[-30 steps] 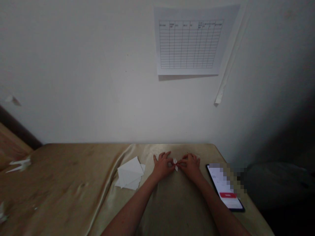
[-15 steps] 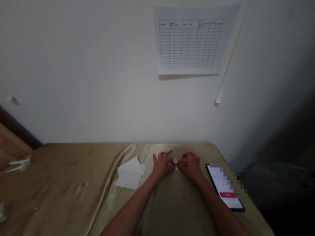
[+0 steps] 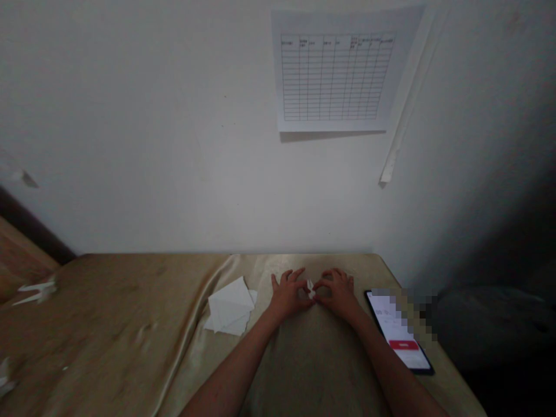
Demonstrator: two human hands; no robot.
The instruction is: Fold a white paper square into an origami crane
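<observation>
A small folded piece of white paper (image 3: 311,288) is held between both hands over the cloth-covered table. My left hand (image 3: 288,295) pinches its left side with thumb and index finger, the other fingers spread away. From the right, my right hand (image 3: 337,294) pinches the same paper with thumb and index finger, its remaining fingers raised. The paper's upper part shows two narrow points; fingertips partly hide its lower part. Left of my left hand lies a loose pile of white paper sheets (image 3: 229,307).
A phone (image 3: 397,333) with a lit screen lies by the table's right edge. Shiny gold cloth (image 3: 130,324) covers the table, with a raised fold left of the papers. White paper scraps (image 3: 39,291) lie far left. A printed table sheet (image 3: 334,75) hangs on the wall.
The thumbs have moved slightly down and apart from the index fingers, and more of the folded paper shows between the hands. The sheet pile and phone stay in place.
</observation>
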